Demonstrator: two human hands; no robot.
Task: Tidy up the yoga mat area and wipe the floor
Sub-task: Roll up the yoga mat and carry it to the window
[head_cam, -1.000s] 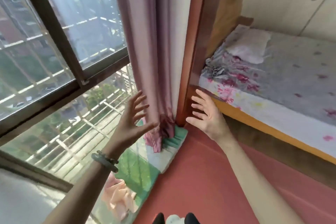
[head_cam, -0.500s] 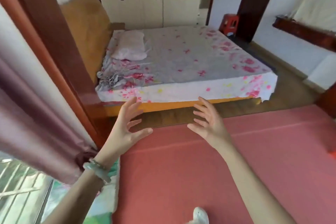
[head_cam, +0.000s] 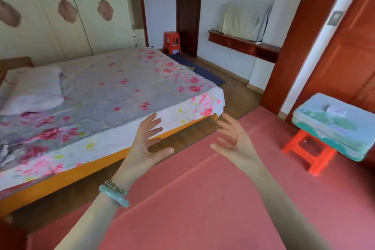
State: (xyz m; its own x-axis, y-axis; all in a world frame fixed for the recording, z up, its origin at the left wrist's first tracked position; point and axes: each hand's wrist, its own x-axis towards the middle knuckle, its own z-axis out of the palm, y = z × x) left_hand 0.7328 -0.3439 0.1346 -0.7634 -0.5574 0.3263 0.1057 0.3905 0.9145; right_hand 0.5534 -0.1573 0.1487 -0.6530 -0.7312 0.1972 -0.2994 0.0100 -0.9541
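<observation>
both hands are raised in the air just off the foot corner of the bed (head_cam: 101, 97), palms turned toward each other. the left hand (head_cam: 146, 146) has its fingers spread and lightly bent and holds nothing; a pale green bracelet (head_cam: 114, 196) sits on its wrist. the right hand (head_cam: 233, 144) is spread the same way, also empty. the pink yoga mat (head_cam: 203, 199) lies flat alongside the bed, with a strip of wooden floor (head_cam: 67, 199) between them. well off the bed's foot end, a red stool (head_cam: 308, 152) carries a folded green and white pad (head_cam: 334, 126). a white pillow (head_cam: 34, 89) lies at the bed's head end.
</observation>
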